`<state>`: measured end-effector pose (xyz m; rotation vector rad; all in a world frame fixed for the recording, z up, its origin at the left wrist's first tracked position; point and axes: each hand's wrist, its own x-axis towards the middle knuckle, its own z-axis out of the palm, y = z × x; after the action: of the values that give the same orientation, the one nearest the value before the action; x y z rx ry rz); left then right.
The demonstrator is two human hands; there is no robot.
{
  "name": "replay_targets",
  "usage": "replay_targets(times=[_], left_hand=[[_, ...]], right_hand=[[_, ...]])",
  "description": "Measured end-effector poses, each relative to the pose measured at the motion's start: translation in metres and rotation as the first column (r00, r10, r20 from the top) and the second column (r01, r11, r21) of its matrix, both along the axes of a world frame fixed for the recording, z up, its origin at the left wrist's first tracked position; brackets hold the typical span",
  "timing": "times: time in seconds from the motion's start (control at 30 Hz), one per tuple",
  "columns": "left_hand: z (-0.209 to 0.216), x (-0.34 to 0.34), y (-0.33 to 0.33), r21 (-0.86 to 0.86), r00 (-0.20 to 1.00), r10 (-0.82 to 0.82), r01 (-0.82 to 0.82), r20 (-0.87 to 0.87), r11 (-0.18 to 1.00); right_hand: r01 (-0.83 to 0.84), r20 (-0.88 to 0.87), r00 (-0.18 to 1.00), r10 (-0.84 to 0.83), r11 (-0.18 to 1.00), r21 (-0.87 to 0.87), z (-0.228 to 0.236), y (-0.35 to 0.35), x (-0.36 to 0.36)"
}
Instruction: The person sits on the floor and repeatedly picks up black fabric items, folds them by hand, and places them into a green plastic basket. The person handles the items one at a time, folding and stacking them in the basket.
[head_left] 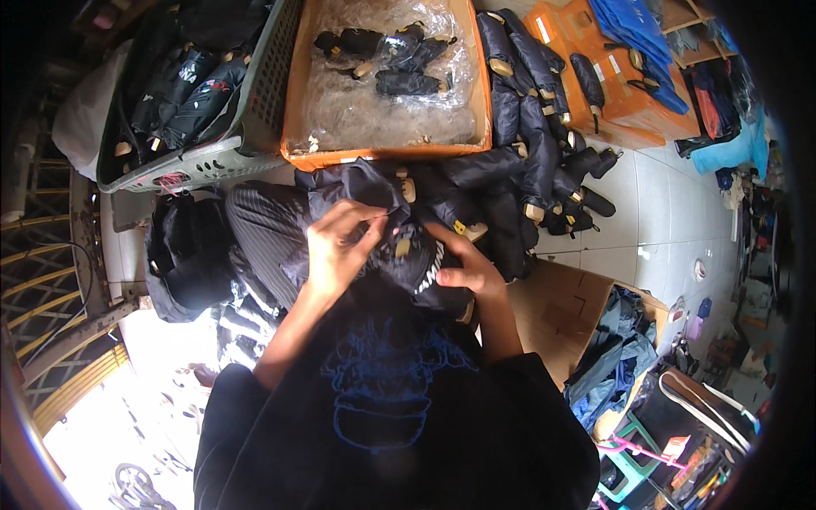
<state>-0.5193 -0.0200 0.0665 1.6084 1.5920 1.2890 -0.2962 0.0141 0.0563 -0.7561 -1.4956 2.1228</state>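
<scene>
The black umbrella [418, 262] before the shirt [382, 467] looks partly furled, left hand [340, 246] pinching what seems its cloth [361, 185] and right hand [476, 270] cupped against it, while the piled umbrellas [534, 144] alongside look rolled.

Black umbrella [416, 262], white-lettered, loosely bunched

Workshop: crate [270, 81], carton [391, 155], heaped bundles [484, 170]
</scene>
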Motion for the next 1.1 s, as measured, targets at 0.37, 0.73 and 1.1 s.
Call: replay_targets(times=[0.37, 0.73, 1.1], left_hand=[[0.003, 0.011, 0.002, -0.105, 0.987, -0.124, 0.135, 0.098, 0.985], [0.001, 0.019, -0.012, -0.166, 0.991, 0.032, -0.010, 0.130, 0.986], [-0.003, 0.032, -0.016, 0.022, 0.998, -0.047, 0.047, 0.028, 0.999]], right_hand=[[0.179, 0.147, 0.964, -0.221, 0.950, 0.256, 0.014, -0.011, 0.007], [0.165, 0.319, 0.852, -0.415, 0.791, 0.589, 0.024, -0.025, -0.010], [-0.146, 0.551, 0.735, -0.395, 0.701, 0.698, 0.046, -0.019, 0.001]])
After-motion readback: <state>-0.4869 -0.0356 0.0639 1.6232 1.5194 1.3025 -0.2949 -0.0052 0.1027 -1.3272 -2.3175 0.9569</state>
